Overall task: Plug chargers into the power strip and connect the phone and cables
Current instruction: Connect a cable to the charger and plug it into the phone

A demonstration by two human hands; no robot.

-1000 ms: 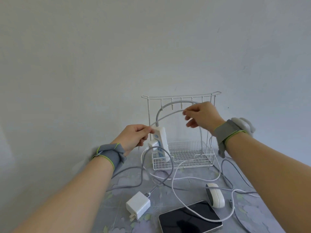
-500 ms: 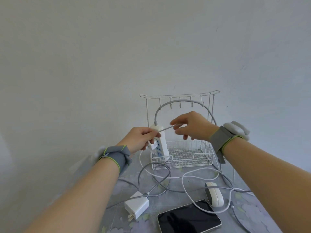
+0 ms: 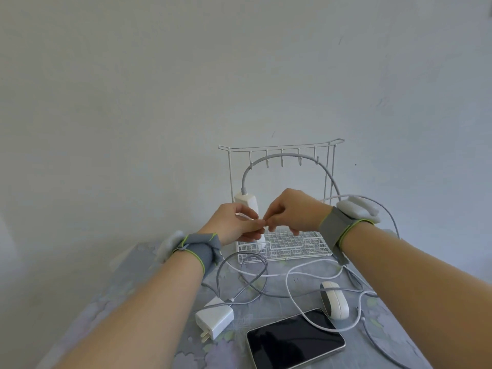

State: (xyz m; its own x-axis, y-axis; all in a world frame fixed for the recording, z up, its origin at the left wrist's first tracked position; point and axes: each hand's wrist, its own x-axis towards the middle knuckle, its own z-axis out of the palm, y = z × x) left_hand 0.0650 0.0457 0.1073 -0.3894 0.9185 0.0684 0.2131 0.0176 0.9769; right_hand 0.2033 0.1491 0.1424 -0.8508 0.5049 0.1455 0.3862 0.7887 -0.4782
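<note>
1. Left hand (image 3: 234, 225): raised above the desk's far edge, fingers curled, thumb and forefinger pinched together.
2. Right hand (image 3: 292, 214): opposite, palm down, fingertips pinched, meeting the left fingertips.
3. Both forearms: bare, extended forward, grey bands at the wrists.

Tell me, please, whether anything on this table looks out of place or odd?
The power strip stands upright in the wire rack rather than lying flat, and loose cables tangle across the table, one crossing the phone.
</note>
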